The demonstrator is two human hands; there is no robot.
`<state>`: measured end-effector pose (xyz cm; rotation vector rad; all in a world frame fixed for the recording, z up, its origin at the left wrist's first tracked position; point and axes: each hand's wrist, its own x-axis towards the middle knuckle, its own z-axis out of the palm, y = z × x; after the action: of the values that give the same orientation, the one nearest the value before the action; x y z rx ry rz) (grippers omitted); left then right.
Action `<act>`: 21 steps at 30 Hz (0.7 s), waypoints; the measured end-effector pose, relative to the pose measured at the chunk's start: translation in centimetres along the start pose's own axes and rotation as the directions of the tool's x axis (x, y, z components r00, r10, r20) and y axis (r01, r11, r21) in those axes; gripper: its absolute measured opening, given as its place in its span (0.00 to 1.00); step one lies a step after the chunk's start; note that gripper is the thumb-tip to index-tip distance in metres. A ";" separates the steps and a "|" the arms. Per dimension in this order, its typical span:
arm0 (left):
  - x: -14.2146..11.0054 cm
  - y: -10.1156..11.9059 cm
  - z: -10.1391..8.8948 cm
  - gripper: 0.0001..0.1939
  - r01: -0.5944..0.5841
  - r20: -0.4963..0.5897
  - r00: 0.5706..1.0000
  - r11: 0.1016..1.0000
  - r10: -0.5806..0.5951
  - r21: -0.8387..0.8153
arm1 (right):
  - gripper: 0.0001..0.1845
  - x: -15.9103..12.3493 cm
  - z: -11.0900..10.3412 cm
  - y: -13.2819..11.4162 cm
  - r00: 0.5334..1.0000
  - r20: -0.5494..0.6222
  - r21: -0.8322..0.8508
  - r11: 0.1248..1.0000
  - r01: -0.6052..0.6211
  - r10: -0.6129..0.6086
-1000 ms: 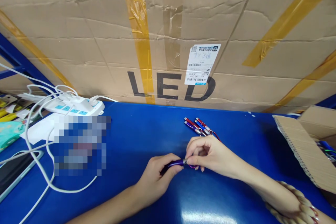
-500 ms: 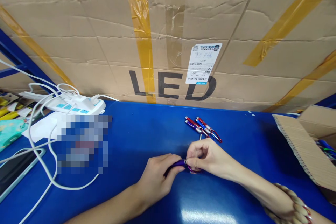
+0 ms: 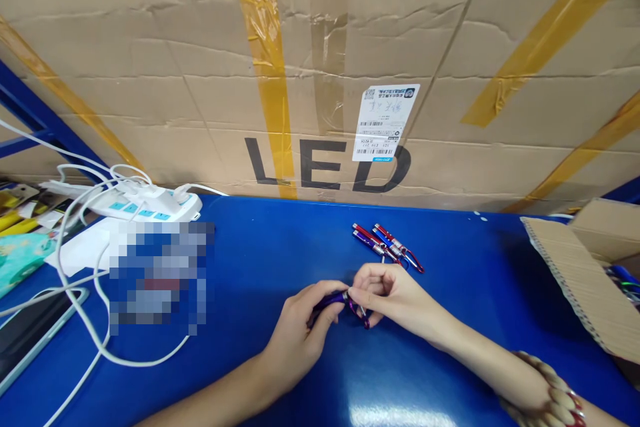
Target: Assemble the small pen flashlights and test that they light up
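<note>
A slim purple keychain flashlight (image 3: 334, 298) with a purple carabiner clip (image 3: 367, 321) is held between my two hands above the blue table. My left hand (image 3: 295, 330) wraps its fingers and thumb around the barrel and partly hides it. With thumb and fingers, my right hand (image 3: 395, 293) pinches the clip end, and the clip hangs below those fingertips. Just beyond my right hand, several similar flashlights (image 3: 383, 240) in red, blue and purple lie side by side on the table, their clips pointing toward me.
A large cardboard box (image 3: 200, 113) stands along the table's back edge. At left are a white power strip (image 3: 160, 203) with tangled cables, a phone (image 3: 37, 330) and a blurred-out patch. An open carton (image 3: 580, 280) with items inside sits at right.
The flashlight and both hands have shifted slightly up and left. The purple clip has swung down and shows more clearly below my right fingertips.
</note>
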<state>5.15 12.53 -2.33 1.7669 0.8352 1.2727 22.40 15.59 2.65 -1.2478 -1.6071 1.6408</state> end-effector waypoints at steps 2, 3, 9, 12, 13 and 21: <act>0.0 0.1 0.0 0.07 0.008 -0.005 1.000 1.000 -0.008 -0.007 | 0.18 -0.1 -0.2 -0.1 0.990 -0.044 -0.160 0.979 0.127 -0.136; 0.0 0.1 0.0 0.07 0.013 -0.011 1.000 1.000 -0.013 -0.011 | 0.17 -0.2 -0.4 -0.2 0.968 -0.067 -0.270 0.939 0.214 -0.240; -0.1 0.0 0.0 0.06 0.024 -0.053 0.998 1.000 -0.024 -0.010 | 0.12 -1.6 -0.4 -0.9 0.687 0.156 -0.811 0.305 0.499 -0.709; -0.2 -0.2 0.0 0.06 0.008 -0.045 0.999 1.000 -0.007 0.019 | 0.12 -2.1 0.1 -0.8 0.681 0.221 -0.870 0.175 0.462 -0.698; -0.2 -0.2 0.0 0.06 0.008 -0.036 0.999 1.000 -0.008 0.022 | 0.12 -2.1 0.2 -0.8 0.690 0.219 -0.869 0.184 0.459 -0.690; 0.1 0.1 -0.1 0.08 0.052 0.076 0.996 0.996 -0.046 -0.076 | 0.08 -1.4 -1.2 -1.2 0.616 0.349 -0.753 0.180 0.633 -0.706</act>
<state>5.09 12.61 -2.15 1.7118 0.7720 1.1848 23.79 15.16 4.27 -0.6466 -2.5045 0.1476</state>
